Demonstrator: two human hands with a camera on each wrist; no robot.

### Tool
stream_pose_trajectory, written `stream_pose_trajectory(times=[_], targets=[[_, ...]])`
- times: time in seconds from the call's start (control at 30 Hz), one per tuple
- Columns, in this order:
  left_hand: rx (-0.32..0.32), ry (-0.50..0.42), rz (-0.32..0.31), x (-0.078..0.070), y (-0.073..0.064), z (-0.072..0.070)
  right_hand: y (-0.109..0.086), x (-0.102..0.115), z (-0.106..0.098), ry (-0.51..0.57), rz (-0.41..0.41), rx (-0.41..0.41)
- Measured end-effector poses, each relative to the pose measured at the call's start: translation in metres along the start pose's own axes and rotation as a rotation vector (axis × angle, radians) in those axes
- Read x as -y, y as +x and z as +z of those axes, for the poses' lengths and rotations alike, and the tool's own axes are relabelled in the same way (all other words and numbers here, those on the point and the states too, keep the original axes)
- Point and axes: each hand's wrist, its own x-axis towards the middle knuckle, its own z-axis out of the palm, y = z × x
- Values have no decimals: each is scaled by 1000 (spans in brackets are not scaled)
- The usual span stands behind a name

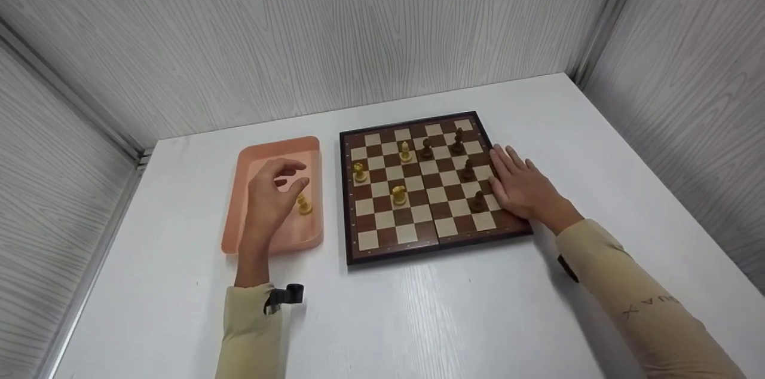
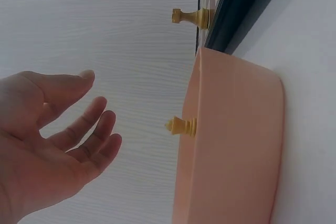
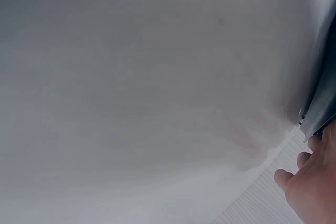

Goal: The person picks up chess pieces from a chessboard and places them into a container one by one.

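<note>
My left hand hovers over the pink tray, thumb and fingers apart and nothing between them. A gold chess piece with a pointed, crown-like top stands upright in that tray, just beyond the thumb in the head view. Fingers extended, my right hand rests along the right edge of the chessboard. Gold pieces stand on the board's left half: a rook, a knight and a slimmer piece. The right wrist view shows only part of the right hand beside the dark board edge.
Several dark chess pieces, among them a tall one and one near the right hand, stand on the board's right half. The white table has grey wood-patterned walls at its back and sides.
</note>
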Motion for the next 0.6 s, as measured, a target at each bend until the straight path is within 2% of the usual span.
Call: stream_pose_trajectory(times=[0.33,0.6], targets=[[60,-51,46,-18,3,17,-1,2,-1,-6,-8,-11],[91,-134,40,-29,10,34,0,0,0,-4,-4,-11]])
